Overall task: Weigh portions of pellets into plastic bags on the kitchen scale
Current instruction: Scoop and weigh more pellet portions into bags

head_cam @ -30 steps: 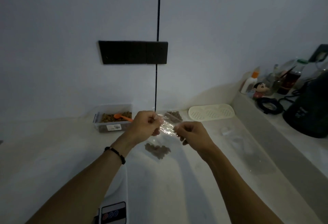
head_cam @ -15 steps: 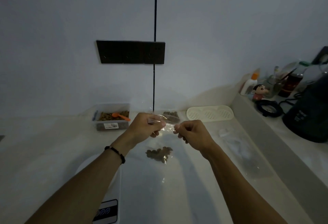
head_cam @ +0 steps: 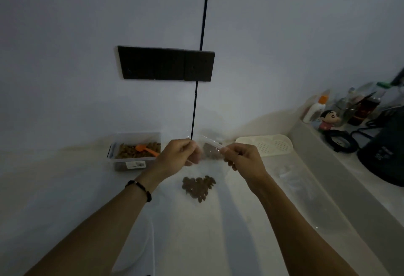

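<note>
I hold a clear plastic bag up above the counter. My left hand pinches its top edge on the left and my right hand pinches it on the right. Brown pellets hang bunched in the bag's bottom. At the back left a clear tub holds more pellets and an orange scoop. The white kitchen scale lies under my left forearm, mostly hidden. Another bag of pellets shows behind the held one.
A cream perforated tray lies at the back right. Clear bags lie flat on the counter to the right. A raised ledge on the right carries bottles, a figurine and a dark appliance. A black panel hangs on the wall.
Both hands keep pinching the bag's top and have spread slightly apart. The pellets have settled into a tighter bunch, and the scale has slid further below the view.
</note>
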{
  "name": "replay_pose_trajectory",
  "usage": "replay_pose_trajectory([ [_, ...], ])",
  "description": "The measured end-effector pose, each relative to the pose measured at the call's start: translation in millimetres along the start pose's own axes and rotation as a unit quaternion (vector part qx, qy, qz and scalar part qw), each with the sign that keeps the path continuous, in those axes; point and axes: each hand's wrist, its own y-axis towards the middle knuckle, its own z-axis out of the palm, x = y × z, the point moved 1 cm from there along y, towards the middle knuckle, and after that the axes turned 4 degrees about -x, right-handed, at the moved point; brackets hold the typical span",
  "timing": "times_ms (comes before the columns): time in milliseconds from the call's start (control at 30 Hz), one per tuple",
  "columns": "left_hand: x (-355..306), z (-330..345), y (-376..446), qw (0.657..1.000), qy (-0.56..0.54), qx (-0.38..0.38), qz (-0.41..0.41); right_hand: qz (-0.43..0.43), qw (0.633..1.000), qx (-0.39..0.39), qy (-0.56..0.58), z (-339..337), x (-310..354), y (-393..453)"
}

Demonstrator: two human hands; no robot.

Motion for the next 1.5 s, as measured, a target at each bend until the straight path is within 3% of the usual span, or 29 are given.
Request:
replay_pose_trajectory([
  [100, 10.8, -0.9, 9.9, 0.999, 0.031, -0.026, 0.027, 0.028, 0.999, 0.015, -0.012, 4.2, -9.9, 10.4],
  [233, 14.0, 9.5, 30.9, 0.993, 0.096, -0.012, 0.067, -0.006, 0.996, 0.038, -0.077, 13.7, -11.2, 25.9],
  [367, 27.8, 15.5, 53.1, 0.997, 0.064, 0.038, 0.004, 0.015, 1.0, -0.005, 0.006, 12.4, -23.6, 47.2],
  [467, 52.9, 13.3, 62.9, 0.983, 0.159, 0.09, -0.033, 0.072, 0.993, -0.078, 0.053, 5.8, -46.8, 68.3],
  [533, 62.0, 9.8, 71.1, 0.974, 0.211, 0.069, -0.041, 0.121, 0.986, -0.105, 0.042, 1.0, -63.4, 83.5],
  [667, 68.3, 7.0, 100.2, 0.959, 0.282, 0.017, -0.036, 0.187, 0.979, -0.071, -0.036, 1.3, -96.5, 111.6],
  [800, 74.1, 10.2, 132.3, 0.935, 0.352, -0.025, -0.028, 0.155, 0.974, -0.061, -0.153, 8.5, -119.0, 142.7],
  [933, 87.5, 15.5, 146.8, 0.886, 0.446, -0.115, 0.06, 0.133, 0.96, -0.073, -0.233, 22.5, -130.4, 169.3],
  [1100, 127.7, 30.5, 137.0, 0.865, 0.491, 0.031, 0.099, 0.099, 0.919, -0.078, -0.374, 29.0, -143.1, 172.0],
  [1200, 148.3, 33.2, 132.4, 0.845, 0.52, 0.109, 0.062, -0.096, 0.865, -0.053, -0.49, 33.3, -152.7, 163.8],
  [1267, 156.0, 34.2, 131.6, 0.845, 0.516, 0.131, 0.039, -0.164, 0.848, 0.016, -0.503, 38.5, -157.0, 159.0],
  [1367, 161.1, 36.1, 134.3, 0.84, 0.521, 0.145, 0.04, -0.14, 0.826, 0.119, -0.533, 42.6, -164.6, 153.7],
  [1500, 161.9, 36.1, 138.9, 0.837, 0.526, 0.141, 0.055, -0.095, 0.82, 0.152, -0.544, 40.6, -168.0, 153.4],
])
